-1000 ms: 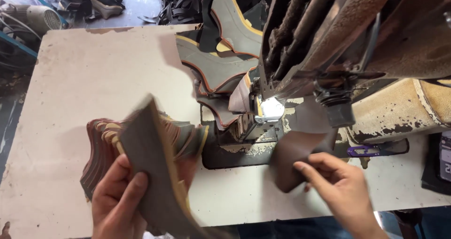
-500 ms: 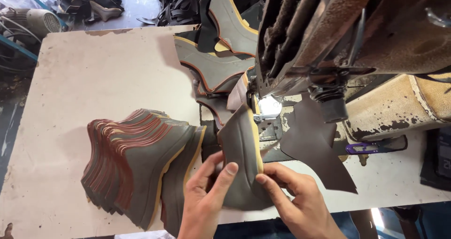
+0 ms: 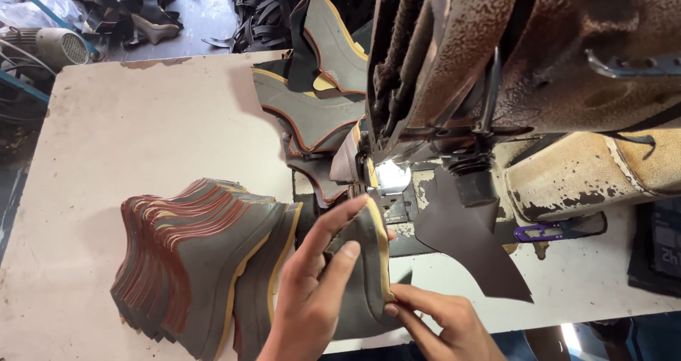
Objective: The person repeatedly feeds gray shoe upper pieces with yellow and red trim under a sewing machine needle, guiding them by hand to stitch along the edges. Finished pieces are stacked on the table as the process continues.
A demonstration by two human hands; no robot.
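Note:
My left hand (image 3: 312,290) lies on a grey leather shoe piece with a yellow edge (image 3: 369,276), fingers spread and pressing it near the sewing machine's needle plate (image 3: 390,205). Fingertips of my right hand (image 3: 440,325) pinch the same piece at its lower right edge. A dark brown leather piece (image 3: 468,251) lies on the machine bed just right of my hands, partly under the machine head.
A fanned stack of several grey and brown-edged cut pieces (image 3: 191,254) sits on the white table (image 3: 142,134) at the left. Sewn pieces (image 3: 319,98) trail off behind the worn sewing machine (image 3: 511,70). A purple thread snipper (image 3: 546,230) lies by the machine base.
My left hand brought a grey piece from the stack to the needle plate. My right hand let go of the brown piece, which now lies on the machine bed, and took the grey piece's edge.

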